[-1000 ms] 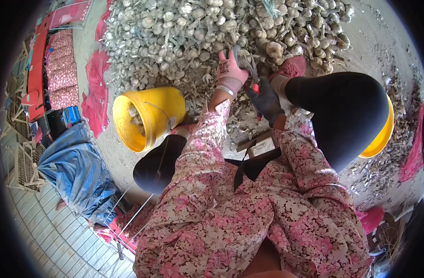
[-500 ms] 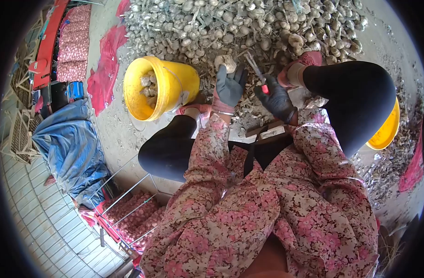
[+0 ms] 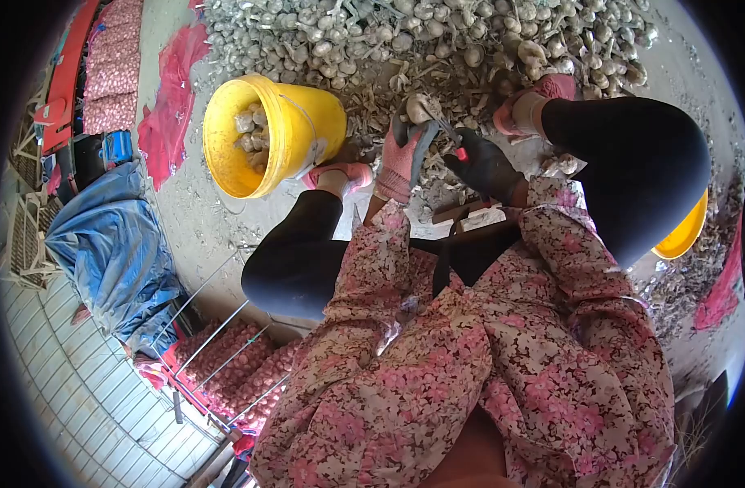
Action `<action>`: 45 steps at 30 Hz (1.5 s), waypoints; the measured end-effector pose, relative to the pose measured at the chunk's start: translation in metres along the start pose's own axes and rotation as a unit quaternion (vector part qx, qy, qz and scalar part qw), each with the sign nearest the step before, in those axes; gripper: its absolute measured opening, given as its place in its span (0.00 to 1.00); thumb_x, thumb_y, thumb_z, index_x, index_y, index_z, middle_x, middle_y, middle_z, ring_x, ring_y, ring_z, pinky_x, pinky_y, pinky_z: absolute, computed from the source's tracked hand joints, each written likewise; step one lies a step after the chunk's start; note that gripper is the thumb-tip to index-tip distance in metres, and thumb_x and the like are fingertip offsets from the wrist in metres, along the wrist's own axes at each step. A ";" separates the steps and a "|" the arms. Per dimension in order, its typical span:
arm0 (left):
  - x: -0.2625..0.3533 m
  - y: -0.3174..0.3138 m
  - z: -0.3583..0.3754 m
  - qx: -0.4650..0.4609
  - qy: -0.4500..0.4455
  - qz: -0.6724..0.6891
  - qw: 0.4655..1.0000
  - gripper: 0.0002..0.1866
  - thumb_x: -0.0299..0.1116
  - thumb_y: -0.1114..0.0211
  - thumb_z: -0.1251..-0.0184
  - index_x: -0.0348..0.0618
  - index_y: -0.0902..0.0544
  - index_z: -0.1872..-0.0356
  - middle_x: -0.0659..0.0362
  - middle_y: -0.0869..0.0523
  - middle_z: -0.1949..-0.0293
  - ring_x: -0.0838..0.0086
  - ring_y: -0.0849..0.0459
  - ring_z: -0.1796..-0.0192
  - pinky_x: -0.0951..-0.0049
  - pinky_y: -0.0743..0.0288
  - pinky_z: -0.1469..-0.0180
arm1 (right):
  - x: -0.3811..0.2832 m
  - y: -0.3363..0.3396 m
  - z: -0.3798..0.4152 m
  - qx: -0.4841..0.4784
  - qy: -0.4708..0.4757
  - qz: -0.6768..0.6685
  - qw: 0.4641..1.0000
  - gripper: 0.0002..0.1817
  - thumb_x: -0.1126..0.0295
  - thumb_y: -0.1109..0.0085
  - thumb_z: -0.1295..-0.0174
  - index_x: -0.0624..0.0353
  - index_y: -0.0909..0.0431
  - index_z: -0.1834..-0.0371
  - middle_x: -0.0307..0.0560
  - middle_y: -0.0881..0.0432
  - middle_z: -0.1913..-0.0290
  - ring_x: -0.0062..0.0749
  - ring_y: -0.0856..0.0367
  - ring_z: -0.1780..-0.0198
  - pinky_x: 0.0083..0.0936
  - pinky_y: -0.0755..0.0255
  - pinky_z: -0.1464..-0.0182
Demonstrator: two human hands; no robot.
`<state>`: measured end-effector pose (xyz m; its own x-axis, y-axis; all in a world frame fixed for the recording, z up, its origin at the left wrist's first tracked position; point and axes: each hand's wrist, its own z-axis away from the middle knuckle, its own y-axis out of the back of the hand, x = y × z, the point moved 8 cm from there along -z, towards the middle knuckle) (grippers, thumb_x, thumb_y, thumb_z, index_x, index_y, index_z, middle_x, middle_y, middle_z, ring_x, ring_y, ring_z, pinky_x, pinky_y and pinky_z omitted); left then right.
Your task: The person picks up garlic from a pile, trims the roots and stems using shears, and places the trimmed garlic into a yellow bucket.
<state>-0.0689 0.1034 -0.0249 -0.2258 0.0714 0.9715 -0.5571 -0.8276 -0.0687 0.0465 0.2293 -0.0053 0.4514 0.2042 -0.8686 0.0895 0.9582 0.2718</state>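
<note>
My left hand (image 3: 402,154), in a pink and grey glove, is closed around a garlic bulb (image 3: 422,108), held up over the littered ground. My right hand (image 3: 488,167), in a dark grey glove, grips red-handled shears (image 3: 461,153). Their metal blades point up and left and meet the underside of the bulb, by its stem side; whether they are parted is too small to tell. To the left of my hands a yellow bucket (image 3: 311,122) lies tilted, its mouth facing left, with several garlic bulbs (image 3: 253,134) inside.
A large garlic heap (image 3: 389,37) spreads ahead of my hands. Dry scraps cover the ground between my pink shoes. Another yellow bucket (image 3: 683,228) is partly hidden behind my right knee. Filled net sacks (image 3: 114,73), a blue tarp (image 3: 116,244) and metal bars stand left.
My left hand has turned and closed around the garlic bulb, tipping it toward the right. The shears have come against the bulb. The whole view has shifted slightly.
</note>
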 end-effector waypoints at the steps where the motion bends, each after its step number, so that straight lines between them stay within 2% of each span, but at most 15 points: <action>1: 0.016 -0.010 0.002 -0.001 0.004 0.000 1.000 0.28 0.31 0.36 0.37 0.36 0.33 0.37 0.53 0.21 0.49 0.72 0.20 0.50 0.74 0.25 0.46 | 0.000 0.002 -0.001 0.000 -0.004 -0.002 1.000 0.25 0.59 0.37 0.43 0.57 0.30 0.45 0.55 0.19 0.63 0.46 0.19 0.62 0.35 0.26 0.57; 3: 0.026 -0.011 0.004 0.045 0.037 0.090 0.994 0.29 0.29 0.37 0.38 0.37 0.34 0.36 0.54 0.20 0.48 0.72 0.21 0.47 0.74 0.27 0.44 | -0.010 0.005 -0.001 0.006 0.033 -0.020 0.999 0.23 0.60 0.38 0.43 0.57 0.28 0.47 0.55 0.19 0.64 0.45 0.19 0.63 0.34 0.26 0.58; 9: 0.039 -0.009 -0.008 0.028 -0.079 -0.240 0.967 0.27 0.24 0.39 0.39 0.37 0.31 0.37 0.52 0.22 0.44 0.69 0.20 0.46 0.75 0.25 0.48 | -0.002 0.014 -0.010 0.051 0.040 0.019 0.998 0.20 0.62 0.40 0.44 0.58 0.28 0.50 0.57 0.19 0.67 0.50 0.18 0.63 0.39 0.26 0.59; 14: -0.016 -0.002 -0.003 0.056 0.072 0.191 0.977 0.24 0.25 0.38 0.36 0.35 0.31 0.38 0.52 0.21 0.46 0.65 0.19 0.47 0.70 0.22 0.47 | 0.021 0.009 -0.024 0.017 0.058 0.182 0.981 0.14 0.66 0.42 0.46 0.58 0.29 0.58 0.58 0.20 0.70 0.55 0.20 0.64 0.45 0.28 0.62; 17: -0.024 -0.003 0.002 -0.016 -0.022 0.036 0.999 0.19 0.33 0.40 0.32 0.36 0.28 0.44 0.51 0.20 0.49 0.65 0.20 0.46 0.68 0.23 0.46 | 0.030 0.006 -0.027 0.013 0.117 0.216 0.969 0.13 0.67 0.42 0.47 0.59 0.29 0.60 0.58 0.20 0.69 0.55 0.20 0.64 0.46 0.29 0.63; 19: -0.017 -0.017 0.016 0.038 0.128 0.271 0.953 0.16 0.32 0.43 0.29 0.33 0.27 0.46 0.51 0.20 0.50 0.66 0.19 0.47 0.69 0.24 0.44 | 0.034 0.006 -0.029 0.003 0.125 0.233 0.964 0.14 0.67 0.43 0.48 0.59 0.29 0.60 0.58 0.20 0.69 0.53 0.19 0.63 0.47 0.29 0.61; 22: -0.009 -0.021 0.021 -0.044 -0.008 0.053 0.998 0.17 0.34 0.44 0.29 0.30 0.28 0.47 0.49 0.21 0.49 0.64 0.20 0.47 0.68 0.24 0.42 | 0.047 0.002 -0.032 -0.026 0.112 0.275 0.954 0.14 0.66 0.43 0.48 0.60 0.29 0.60 0.58 0.19 0.68 0.53 0.19 0.63 0.46 0.28 0.61; 28: -0.040 -0.024 0.018 0.016 0.142 0.279 0.949 0.23 0.41 0.42 0.31 0.33 0.30 0.44 0.49 0.21 0.49 0.65 0.19 0.47 0.68 0.24 0.42 | 0.051 0.008 -0.035 -0.054 0.096 0.327 0.939 0.13 0.66 0.43 0.46 0.59 0.28 0.59 0.57 0.20 0.68 0.54 0.20 0.63 0.46 0.29 0.61; 31: -0.044 -0.004 0.004 0.002 0.127 0.086 0.988 0.25 0.36 0.36 0.37 0.36 0.31 0.43 0.51 0.21 0.47 0.66 0.20 0.46 0.69 0.27 0.41 | 0.041 0.012 -0.024 -0.028 0.096 0.275 0.956 0.14 0.67 0.44 0.46 0.59 0.29 0.58 0.58 0.20 0.68 0.55 0.20 0.63 0.47 0.29 0.61; 33: 0.031 -0.021 0.004 0.021 -0.100 -0.315 0.943 0.32 0.31 0.29 0.49 0.37 0.32 0.42 0.50 0.21 0.47 0.63 0.20 0.46 0.68 0.27 0.41 | 0.027 0.012 -0.016 -0.004 0.121 0.196 0.973 0.11 0.65 0.44 0.47 0.59 0.26 0.65 0.57 0.20 0.69 0.55 0.20 0.64 0.47 0.28 0.61; 39: 0.017 -0.011 -0.003 -0.020 -0.002 -0.440 0.898 0.40 0.38 0.22 0.61 0.37 0.31 0.44 0.45 0.18 0.54 0.57 0.18 0.50 0.61 0.25 0.45 | 0.037 0.008 -0.019 -0.007 0.098 0.200 0.975 0.12 0.64 0.43 0.46 0.57 0.25 0.62 0.57 0.20 0.69 0.54 0.20 0.62 0.46 0.28 0.60; 40: -0.001 -0.019 0.005 -0.042 0.068 -0.096 0.992 0.39 0.40 0.22 0.60 0.37 0.30 0.45 0.47 0.18 0.55 0.58 0.18 0.51 0.61 0.25 0.45 | 0.034 0.012 -0.022 0.002 0.107 0.212 0.971 0.12 0.63 0.42 0.46 0.57 0.25 0.61 0.57 0.20 0.68 0.54 0.20 0.62 0.45 0.28 0.59; 41: -0.012 -0.033 0.013 -0.058 0.126 0.261 0.955 0.38 0.42 0.22 0.59 0.37 0.29 0.46 0.49 0.17 0.56 0.60 0.17 0.51 0.62 0.25 0.45 | 0.037 0.016 -0.029 0.000 0.108 0.213 0.971 0.12 0.63 0.42 0.46 0.57 0.25 0.61 0.57 0.20 0.68 0.54 0.20 0.62 0.45 0.28 0.59; 42: 0.014 -0.056 0.018 -0.170 -0.016 -0.109 0.979 0.36 0.49 0.25 0.54 0.38 0.28 0.47 0.53 0.17 0.55 0.65 0.18 0.51 0.65 0.25 0.45 | 0.039 0.023 -0.038 0.018 0.138 0.238 0.961 0.13 0.63 0.41 0.46 0.56 0.24 0.60 0.56 0.20 0.68 0.54 0.20 0.61 0.45 0.28 0.59; 45: 0.024 -0.073 0.042 -0.173 -0.046 0.065 0.982 0.43 0.53 0.31 0.45 0.32 0.37 0.36 0.51 0.23 0.45 0.66 0.23 0.43 0.67 0.31 0.39 | 0.043 0.030 -0.049 0.078 0.169 0.205 0.961 0.13 0.61 0.41 0.44 0.56 0.23 0.61 0.57 0.19 0.66 0.54 0.20 0.60 0.44 0.27 0.58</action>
<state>0.0000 0.1423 0.0125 -0.2487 -0.0854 0.9648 -0.7703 -0.5864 -0.2505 0.0245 0.2763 -0.0549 0.1649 0.6363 -0.7536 0.1095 0.7476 0.6551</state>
